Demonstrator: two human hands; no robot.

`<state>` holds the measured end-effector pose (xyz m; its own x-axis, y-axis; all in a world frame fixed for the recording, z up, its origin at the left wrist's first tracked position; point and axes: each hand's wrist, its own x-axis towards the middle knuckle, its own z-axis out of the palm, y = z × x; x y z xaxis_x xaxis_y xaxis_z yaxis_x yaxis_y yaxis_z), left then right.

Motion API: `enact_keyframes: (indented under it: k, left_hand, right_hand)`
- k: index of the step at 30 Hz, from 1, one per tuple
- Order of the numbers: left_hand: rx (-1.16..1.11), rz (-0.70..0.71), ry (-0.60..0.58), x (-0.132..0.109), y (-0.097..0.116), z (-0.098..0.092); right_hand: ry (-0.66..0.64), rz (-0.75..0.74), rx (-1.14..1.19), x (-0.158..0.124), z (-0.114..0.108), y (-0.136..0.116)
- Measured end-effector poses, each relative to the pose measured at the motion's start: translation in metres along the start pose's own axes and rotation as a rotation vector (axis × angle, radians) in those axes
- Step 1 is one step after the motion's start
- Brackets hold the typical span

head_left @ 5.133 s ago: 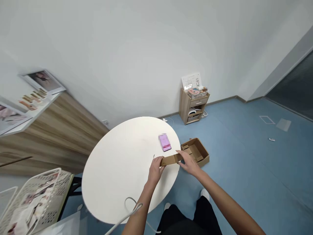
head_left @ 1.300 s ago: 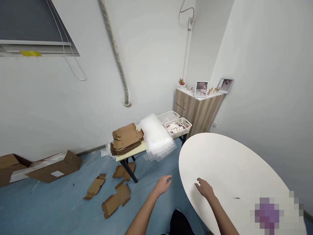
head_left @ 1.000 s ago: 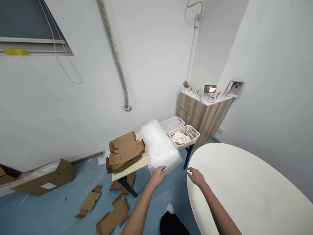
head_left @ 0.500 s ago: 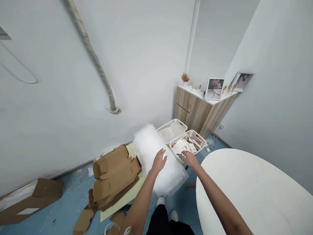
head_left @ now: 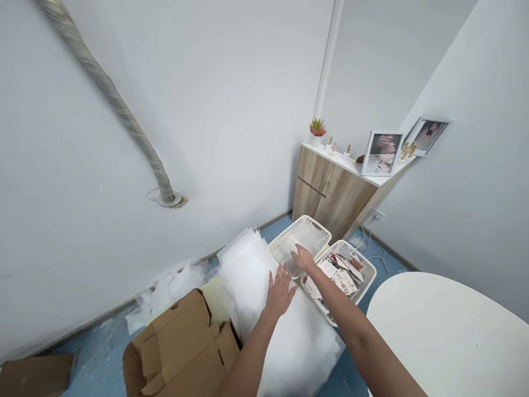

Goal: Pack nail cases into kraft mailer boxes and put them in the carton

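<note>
My left hand [head_left: 281, 290] lies flat on a stack of white translucent foam-like sheets [head_left: 301, 336], with its fingers spread. Over the near side of a white plastic basket [head_left: 276, 243] is my right hand [head_left: 303, 259], its fingers partly bent and apart with nothing visible between them. Clear, flat items [head_left: 308, 237] lie in that basket; whether the right fingertips touch them I cannot tell. Under my right forearm stands a second white basket [head_left: 367, 270] holding printed cards [head_left: 345, 282] and small packets.
Folded brown cardboard boxes [head_left: 177, 347] lie left of the sheets. A white round table [head_left: 446, 331] stands at the right. Behind the baskets is a wooden cabinet [head_left: 326, 184] with picture frames [head_left: 382, 154] and a potted plant [head_left: 317, 129]. Cables [head_left: 378, 248] run along the floor.
My view has moved closer to the baskets. My right hand has shifted from the card basket to the basket with clear items, and my left hand has come down onto the white sheets.
</note>
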<state>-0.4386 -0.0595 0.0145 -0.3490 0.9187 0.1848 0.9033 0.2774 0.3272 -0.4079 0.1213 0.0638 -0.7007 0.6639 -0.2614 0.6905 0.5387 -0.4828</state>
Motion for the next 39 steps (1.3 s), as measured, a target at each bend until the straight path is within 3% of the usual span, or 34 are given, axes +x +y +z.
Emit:
enact_keyframes:
  k: [6,13,21,26,28,31,35,39]
  left_hand:
    - [-0.021,-0.007,0.004,-0.005,-0.001,0.003]
    - [-0.042,-0.01,-0.002,-0.004,-0.003,0.0]
    - [-0.073,-0.027,-0.009,-0.001,-0.004,0.001]
    - [-0.17,-0.137,0.011,0.02,0.007,-0.008]
    - [-0.239,-0.131,0.099,0.034,0.022,-0.017]
    - [-0.35,-0.002,0.194,0.053,0.06,-0.03]
    - [-0.484,0.183,0.154,0.06,0.134,-0.04]
    - [-0.605,0.251,0.106,0.041,0.22,-0.04]
  right_hand:
    - [-0.065,0.151,-0.046,0.049,0.028,-0.007]
    - [-0.009,0.147,-0.124,0.046,0.033,-0.009]
    - [0.056,0.079,-0.188,0.022,0.003,-0.017]
    - [0.249,0.019,0.074,-0.015,-0.034,-0.003]
    - [0.312,-0.01,0.231,-0.039,-0.048,0.009]
    - [0.383,-0.079,0.446,-0.085,-0.066,0.034]
    - [0.47,-0.101,0.649,-0.162,-0.089,0.08]
    - [0.569,-0.056,0.81,-0.249,-0.113,0.13]
